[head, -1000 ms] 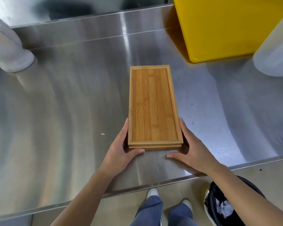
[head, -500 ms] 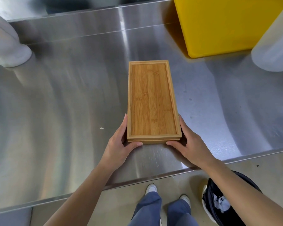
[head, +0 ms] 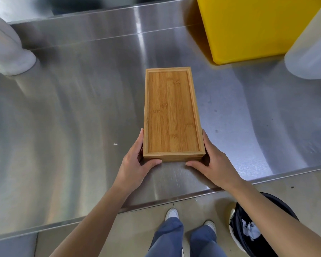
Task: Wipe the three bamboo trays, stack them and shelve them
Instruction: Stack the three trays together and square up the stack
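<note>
Both hands gripping tray stack (head: 171,112) at near end, left hand (head: 136,162) & right hand (head: 214,164) pinching its sides, stack sitting on steel table (head: 72,117), no writing legible.

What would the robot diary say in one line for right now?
stage: trays stacked, not shelved | left hand: grip on bamboo tray stack | right hand: grip on stack | place: steel counter
</note>
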{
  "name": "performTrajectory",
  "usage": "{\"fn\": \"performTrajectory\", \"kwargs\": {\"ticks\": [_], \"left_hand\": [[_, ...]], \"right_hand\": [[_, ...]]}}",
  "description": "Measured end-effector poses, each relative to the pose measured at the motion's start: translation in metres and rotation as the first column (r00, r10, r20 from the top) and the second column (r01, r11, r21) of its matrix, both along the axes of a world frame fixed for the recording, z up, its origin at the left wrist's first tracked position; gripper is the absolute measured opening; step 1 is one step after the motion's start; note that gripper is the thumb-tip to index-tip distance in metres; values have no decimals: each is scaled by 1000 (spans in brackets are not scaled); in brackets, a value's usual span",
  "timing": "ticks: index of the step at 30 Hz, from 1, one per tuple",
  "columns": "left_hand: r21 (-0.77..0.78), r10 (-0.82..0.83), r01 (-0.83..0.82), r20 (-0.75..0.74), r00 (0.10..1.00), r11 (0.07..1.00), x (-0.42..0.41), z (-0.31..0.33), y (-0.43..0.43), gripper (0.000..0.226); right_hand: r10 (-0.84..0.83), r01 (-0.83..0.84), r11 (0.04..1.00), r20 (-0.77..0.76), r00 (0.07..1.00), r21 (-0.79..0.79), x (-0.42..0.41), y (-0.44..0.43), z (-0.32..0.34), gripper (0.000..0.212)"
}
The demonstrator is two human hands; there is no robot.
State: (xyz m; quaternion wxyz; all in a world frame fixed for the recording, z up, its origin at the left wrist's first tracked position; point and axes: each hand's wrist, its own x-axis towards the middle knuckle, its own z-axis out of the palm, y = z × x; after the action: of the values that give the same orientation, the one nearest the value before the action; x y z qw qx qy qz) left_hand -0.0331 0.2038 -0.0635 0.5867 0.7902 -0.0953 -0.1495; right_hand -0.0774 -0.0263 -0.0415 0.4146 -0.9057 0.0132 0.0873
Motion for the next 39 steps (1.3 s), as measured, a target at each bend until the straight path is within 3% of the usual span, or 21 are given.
{"fn": "performTrajectory", "kwargs": {"ticks": [2,4,5,8,11,12,16,21,23,27,35,39], "left_hand": [[-81,9,-17,-92,996,997,-2,9,-2,79],[-130,91,-123,-225,970,984,-2,26,-6,50],[-122,117,-164,-319,940,979,2,34,-9,48],[-98,77,-156,-550,832,983,18,44,-11,56],[-47,77,-144,-661,747,989,33,49,-17,97],[-17,120,-179,-676,727,984,35,48,-17,102],[70,270,-301,-662,699,951,42,46,-17,78],[112,313,-323,-662,681,940,42,56,-18,76],[133,341,-342,-653,676,930,42,59,-18,68],[119,361,-381,-656,663,917,37,59,-19,48],[139,376,-374,-614,694,917,30,57,-19,47],[121,352,-362,-633,689,924,26,62,-17,44]], "right_hand": [[-70,83,980,-79,994,179,-1,1,2,100],[-190,256,882,-199,961,397,0,2,8,93],[-229,332,822,-265,937,463,2,2,11,89],[-235,412,748,-374,897,519,10,5,18,99],[-240,439,722,-401,884,536,14,11,23,107],[-253,452,707,-403,880,543,14,13,24,108],[-276,480,657,-407,871,581,10,21,29,115],[-293,482,646,-391,872,591,5,23,35,110],[-288,473,661,-386,876,582,5,21,41,100],[-294,473,686,-384,875,552,6,23,44,50],[-394,553,666,-393,831,501,3,31,37,22],[-408,620,612,-476,779,490,10,27,40,26]]}}
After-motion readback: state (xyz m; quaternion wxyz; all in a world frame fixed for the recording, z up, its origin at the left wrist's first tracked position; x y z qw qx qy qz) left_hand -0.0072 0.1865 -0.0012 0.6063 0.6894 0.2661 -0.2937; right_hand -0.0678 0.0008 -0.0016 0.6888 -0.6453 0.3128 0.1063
